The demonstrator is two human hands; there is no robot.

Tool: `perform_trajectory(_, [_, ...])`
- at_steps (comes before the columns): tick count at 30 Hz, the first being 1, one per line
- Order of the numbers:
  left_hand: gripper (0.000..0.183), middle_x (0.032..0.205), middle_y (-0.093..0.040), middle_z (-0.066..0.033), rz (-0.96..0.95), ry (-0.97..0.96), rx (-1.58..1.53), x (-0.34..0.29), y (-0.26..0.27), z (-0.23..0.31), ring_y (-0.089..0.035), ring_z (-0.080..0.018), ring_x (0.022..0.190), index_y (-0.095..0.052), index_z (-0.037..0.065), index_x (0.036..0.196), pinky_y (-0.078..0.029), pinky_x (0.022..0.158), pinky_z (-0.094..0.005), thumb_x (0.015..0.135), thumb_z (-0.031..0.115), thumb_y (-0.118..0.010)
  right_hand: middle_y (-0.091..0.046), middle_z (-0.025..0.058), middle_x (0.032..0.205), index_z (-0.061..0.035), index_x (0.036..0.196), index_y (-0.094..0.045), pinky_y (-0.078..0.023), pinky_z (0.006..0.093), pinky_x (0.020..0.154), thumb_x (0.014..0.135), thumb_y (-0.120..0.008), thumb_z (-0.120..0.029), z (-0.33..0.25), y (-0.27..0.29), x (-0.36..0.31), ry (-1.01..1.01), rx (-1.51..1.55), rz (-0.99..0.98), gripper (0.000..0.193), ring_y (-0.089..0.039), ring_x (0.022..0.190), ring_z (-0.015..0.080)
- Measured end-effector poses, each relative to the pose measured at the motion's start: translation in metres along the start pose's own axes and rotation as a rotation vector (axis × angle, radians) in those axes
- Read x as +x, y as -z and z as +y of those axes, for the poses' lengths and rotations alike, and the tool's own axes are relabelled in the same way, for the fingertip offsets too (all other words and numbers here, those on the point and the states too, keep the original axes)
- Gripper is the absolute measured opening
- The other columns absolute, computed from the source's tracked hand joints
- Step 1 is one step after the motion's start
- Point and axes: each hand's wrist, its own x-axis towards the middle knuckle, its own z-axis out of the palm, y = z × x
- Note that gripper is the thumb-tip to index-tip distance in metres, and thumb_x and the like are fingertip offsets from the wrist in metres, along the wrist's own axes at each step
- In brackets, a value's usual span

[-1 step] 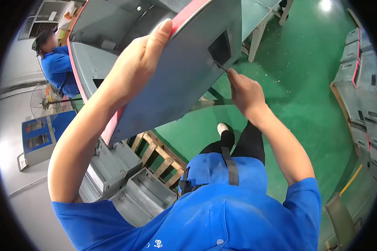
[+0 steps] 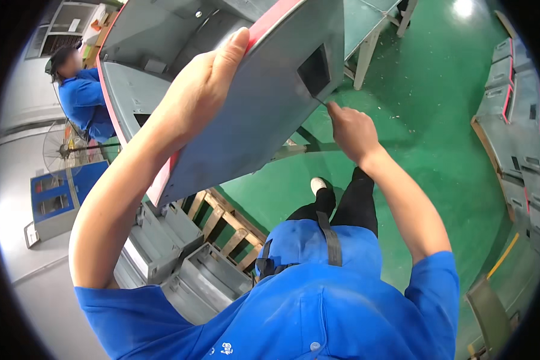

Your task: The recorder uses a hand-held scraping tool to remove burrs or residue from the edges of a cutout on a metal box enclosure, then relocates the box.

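Note:
A large grey metal cabinet, its rim lined with pink-red tape, is tilted in front of me. My left hand is closed over that taped rim, thumb along the edge and the other fingers out of sight behind it. In the cabinet's side is a dark rectangular cutout. My right hand pinches a thin dark tool, whose tip reaches the panel by the cutout's lower corner. The tool's exact kind does not show, since its handle is inside my fist.
Several grey metal boxes sit low at left beside a wooden pallet. A person in blue works at far left near a standing fan. A grey table stands ahead; more cabinets line the right.
My right hand and the tool have shifted slightly downward, so the tip is lower beside the cutout. The left hand keeps its place on the rim.

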Motion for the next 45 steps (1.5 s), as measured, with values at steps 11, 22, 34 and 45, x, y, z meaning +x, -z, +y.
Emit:
perform_trajectory(11, [0.051,0.077,-0.057,-0.0031,-0.078,-0.085,0.008,0.005,0.003,-0.011,-0.050,-0.0077,0.072,-0.056,-0.003,0.096,-0.040,0.068,-0.0202,0.091,0.041,-0.030,-0.056,0.0130,0.067,-0.0091,0.094,-0.052,-0.044,0.0414,0.053,0.082,-0.048,-0.015,0.019,0.001,0.003,-0.097,0.089,0.283,0.014,-0.056,0.062,0.0325])
perform_trajectory(22, [0.055,0.078,-0.058,-0.0232,-0.125,-0.051,-0.062,0.008,0.003,-0.009,-0.057,-0.0348,0.077,-0.056,-0.004,0.094,-0.042,0.073,-0.0391,0.089,0.041,-0.024,-0.051,0.0085,0.062,-0.0094,0.095,-0.050,-0.043,0.0357,0.042,0.083,-0.047,-0.013,0.031,0.006,0.016,-0.057,-0.367,0.078,0.013,-0.053,0.050,0.0275])
perform_trajectory(34, [0.049,0.081,-0.058,-0.0091,-0.134,-0.066,0.000,0.009,0.003,-0.011,-0.054,-0.0128,0.072,-0.053,-0.001,0.105,-0.043,0.064,-0.0244,0.089,0.042,-0.036,-0.052,0.0083,0.065,-0.0079,0.092,-0.050,-0.044,0.0360,0.044,0.069,-0.047,0.001,0.021,-0.010,0.018,-0.087,-0.341,0.182,0.026,-0.056,0.054,0.0271])
perform_trajectory(45, [0.047,0.083,-0.059,-0.0146,-0.080,-0.017,0.006,0.006,0.001,-0.008,-0.057,-0.0203,0.075,-0.052,0.000,0.104,-0.043,0.068,-0.0288,0.088,0.042,-0.037,-0.052,0.0095,0.063,-0.0069,0.091,-0.049,-0.043,0.0361,0.042,0.071,-0.046,0.001,0.026,-0.023,0.037,-0.042,-0.309,0.185,0.021,-0.054,0.051,0.0285])
